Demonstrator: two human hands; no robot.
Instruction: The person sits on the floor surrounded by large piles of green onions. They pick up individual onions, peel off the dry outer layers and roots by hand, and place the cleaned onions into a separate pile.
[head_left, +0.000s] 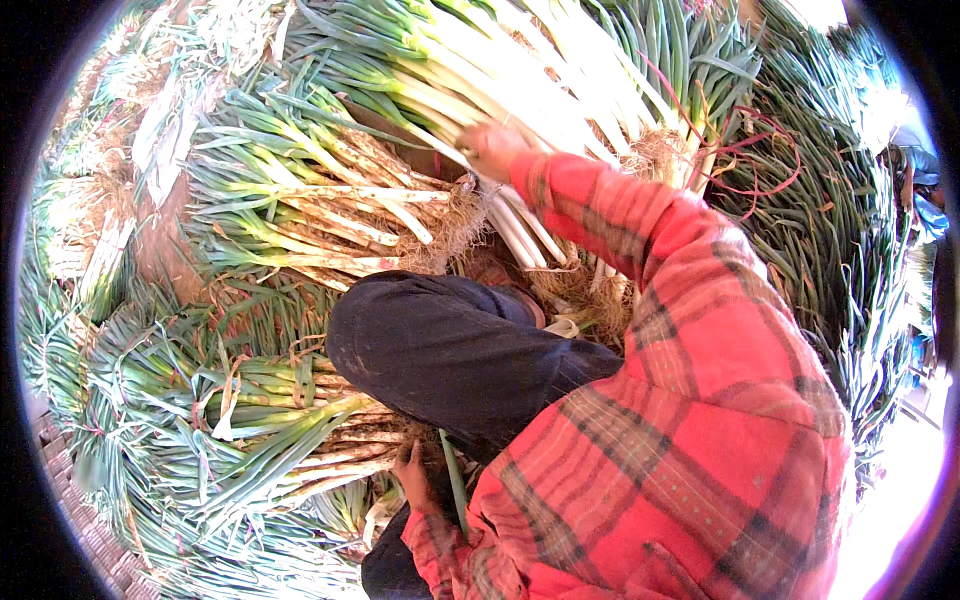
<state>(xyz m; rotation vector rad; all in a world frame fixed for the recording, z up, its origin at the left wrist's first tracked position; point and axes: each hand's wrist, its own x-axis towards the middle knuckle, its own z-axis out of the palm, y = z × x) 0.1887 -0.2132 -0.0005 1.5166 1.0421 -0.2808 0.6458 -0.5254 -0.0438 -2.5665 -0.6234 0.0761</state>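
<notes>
My right hand (489, 152), blurred, is curled at the lower edge of a heap of long green onions (480, 75) with clean white stalks. It closes around a thin white stalk (442, 148) there. My left hand (415, 474) is at the root ends of a bundle of soil-stained green onions (341, 454), below my bent knee. Part of that hand is hidden, so its grip is unclear. Between knee and heap lies another group of soil-stained green onions (360, 199), their roots (450, 229) towards me. More white stalks (521, 232) lie under my right forearm.
Dark green onion leaves (802, 180) are piled along the right. A loose pink tie (784, 176) curls beside the white-stalked heap. Further onion bundles (97, 247) cover the left side, and a woven surface (90, 525) edges the lower left. My dark-trousered knee (435, 352) juts between the bundles.
</notes>
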